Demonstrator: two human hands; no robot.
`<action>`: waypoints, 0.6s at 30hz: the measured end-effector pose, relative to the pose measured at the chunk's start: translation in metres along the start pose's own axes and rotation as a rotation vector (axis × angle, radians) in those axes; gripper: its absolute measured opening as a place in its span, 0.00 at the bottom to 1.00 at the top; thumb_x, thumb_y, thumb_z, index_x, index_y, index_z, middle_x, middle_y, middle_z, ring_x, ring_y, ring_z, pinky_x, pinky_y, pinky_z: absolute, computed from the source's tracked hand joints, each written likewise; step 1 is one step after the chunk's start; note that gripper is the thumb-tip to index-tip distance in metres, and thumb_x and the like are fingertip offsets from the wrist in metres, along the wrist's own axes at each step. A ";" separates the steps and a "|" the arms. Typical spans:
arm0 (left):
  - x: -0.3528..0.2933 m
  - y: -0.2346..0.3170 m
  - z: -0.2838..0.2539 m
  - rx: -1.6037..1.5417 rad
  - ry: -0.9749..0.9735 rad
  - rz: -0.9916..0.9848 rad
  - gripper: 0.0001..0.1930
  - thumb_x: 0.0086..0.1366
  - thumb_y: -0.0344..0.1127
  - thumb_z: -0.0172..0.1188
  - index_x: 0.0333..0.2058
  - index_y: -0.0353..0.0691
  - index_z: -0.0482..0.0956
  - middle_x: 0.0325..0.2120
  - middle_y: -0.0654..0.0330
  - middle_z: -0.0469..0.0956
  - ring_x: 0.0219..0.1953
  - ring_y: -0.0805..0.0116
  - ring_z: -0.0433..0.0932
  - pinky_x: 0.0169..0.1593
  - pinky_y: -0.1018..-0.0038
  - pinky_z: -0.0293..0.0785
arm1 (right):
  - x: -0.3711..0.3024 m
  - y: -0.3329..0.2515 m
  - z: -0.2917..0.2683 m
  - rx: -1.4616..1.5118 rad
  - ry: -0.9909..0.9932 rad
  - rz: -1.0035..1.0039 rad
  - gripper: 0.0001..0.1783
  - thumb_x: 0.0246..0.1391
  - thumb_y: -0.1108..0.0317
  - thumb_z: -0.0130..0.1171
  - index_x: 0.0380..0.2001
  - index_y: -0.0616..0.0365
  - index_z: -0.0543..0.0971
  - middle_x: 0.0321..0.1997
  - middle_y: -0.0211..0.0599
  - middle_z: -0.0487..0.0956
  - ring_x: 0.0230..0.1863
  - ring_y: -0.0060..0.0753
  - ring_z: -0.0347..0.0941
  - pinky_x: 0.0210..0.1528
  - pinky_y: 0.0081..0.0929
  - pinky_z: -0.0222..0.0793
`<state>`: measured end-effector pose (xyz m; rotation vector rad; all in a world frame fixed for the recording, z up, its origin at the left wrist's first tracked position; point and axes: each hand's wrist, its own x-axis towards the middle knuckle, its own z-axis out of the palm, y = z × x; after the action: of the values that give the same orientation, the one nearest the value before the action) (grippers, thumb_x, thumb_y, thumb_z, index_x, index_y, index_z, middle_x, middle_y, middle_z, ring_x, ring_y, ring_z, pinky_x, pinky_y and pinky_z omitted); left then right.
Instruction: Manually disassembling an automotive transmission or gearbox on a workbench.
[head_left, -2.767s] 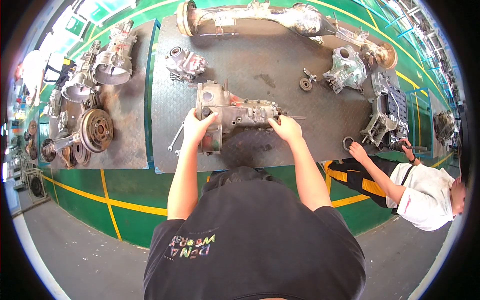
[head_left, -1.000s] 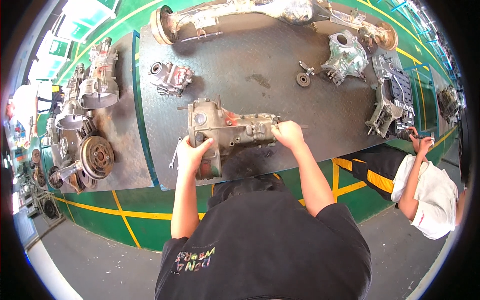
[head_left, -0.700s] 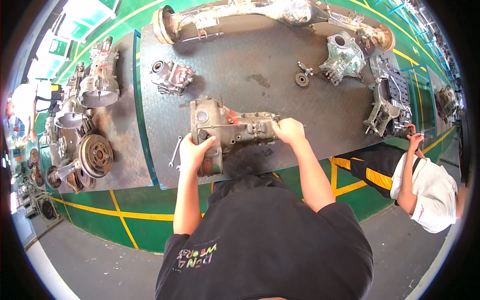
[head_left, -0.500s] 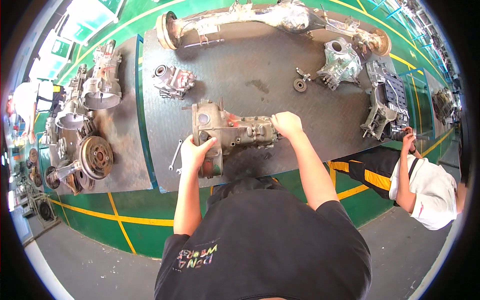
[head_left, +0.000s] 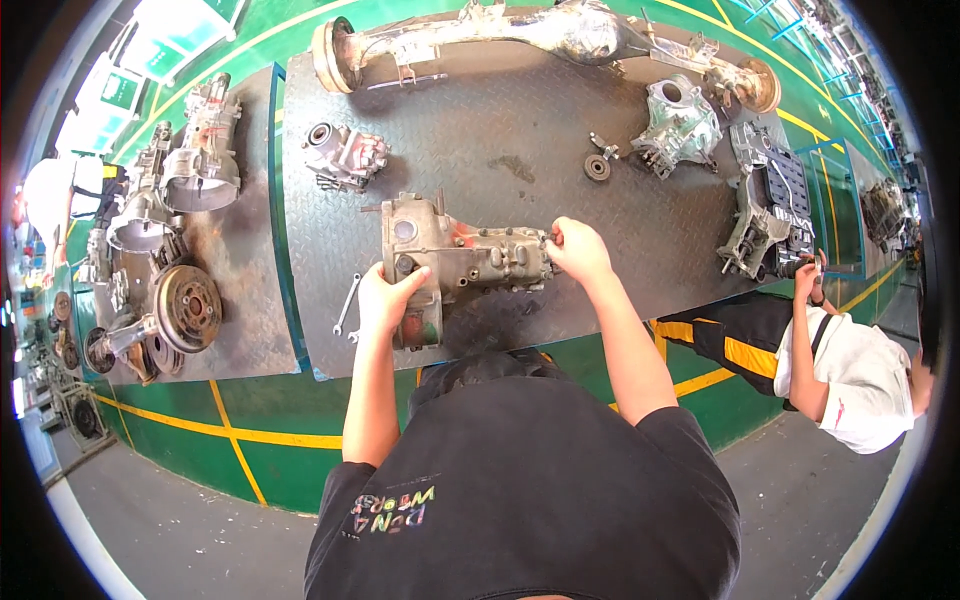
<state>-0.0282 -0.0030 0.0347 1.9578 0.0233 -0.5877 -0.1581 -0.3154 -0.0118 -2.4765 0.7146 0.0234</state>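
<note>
A grey-brown gearbox (head_left: 465, 258) with red stains lies lengthwise across the metal table in front of me. My left hand (head_left: 385, 297) grips its wide left end, thumb laid over the top of the casing and fingers behind the edge. At the narrow right end, the fingers of my right hand (head_left: 580, 250) are closed together against the end of the casing. What they pinch there is hidden by the fingers. Just left of my left hand a combination wrench (head_left: 348, 303) rests on the table, with another wrench end partly showing beside it.
A long axle (head_left: 500, 38) spans the table's far edge. Beyond the gearbox sit a small reddish housing (head_left: 345, 157), a round gear part (head_left: 597, 167) and a greenish housing (head_left: 675, 127). An engine part (head_left: 765, 215) stands at right, near another person (head_left: 850, 385). More gearboxes (head_left: 203, 150) fill the left table.
My right hand has shifted slightly at the gearbox's narrow end, its fingers now more toward the upper corner. My left hand keeps its grip, and the gearbox stays in place.
</note>
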 end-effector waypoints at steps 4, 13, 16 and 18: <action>0.000 -0.007 -0.003 -0.005 -0.007 -0.009 0.20 0.50 0.39 0.75 0.36 0.31 0.80 0.29 0.58 0.82 0.31 0.72 0.79 0.39 0.73 0.76 | -0.026 -0.021 -0.003 -0.049 -0.065 0.082 0.21 0.52 0.49 0.60 0.32 0.59 0.80 0.32 0.46 0.82 0.37 0.48 0.80 0.41 0.42 0.75; 0.001 -0.005 -0.003 0.024 -0.003 -0.002 0.23 0.48 0.42 0.76 0.35 0.30 0.80 0.29 0.55 0.83 0.31 0.70 0.80 0.39 0.72 0.76 | -0.039 -0.021 -0.005 -0.217 -0.199 0.089 0.15 0.47 0.59 0.58 0.29 0.60 0.82 0.30 0.50 0.82 0.37 0.51 0.80 0.41 0.45 0.75; 0.001 -0.005 -0.003 0.021 -0.006 -0.015 0.20 0.50 0.39 0.75 0.36 0.31 0.80 0.30 0.57 0.82 0.31 0.71 0.79 0.39 0.72 0.76 | -0.051 -0.016 -0.010 -0.022 -0.114 0.044 0.13 0.45 0.61 0.59 0.28 0.62 0.79 0.28 0.50 0.81 0.35 0.52 0.79 0.40 0.45 0.74; 0.003 -0.003 -0.003 0.012 -0.017 -0.019 0.18 0.51 0.37 0.75 0.36 0.32 0.80 0.31 0.58 0.82 0.31 0.72 0.79 0.39 0.73 0.76 | -0.054 -0.011 -0.003 0.069 -0.113 0.032 0.13 0.46 0.61 0.59 0.27 0.63 0.78 0.27 0.49 0.81 0.35 0.52 0.79 0.40 0.45 0.74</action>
<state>-0.0255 0.0001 0.0319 1.9658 0.0277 -0.6177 -0.1990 -0.2829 0.0048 -2.3772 0.6953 0.1476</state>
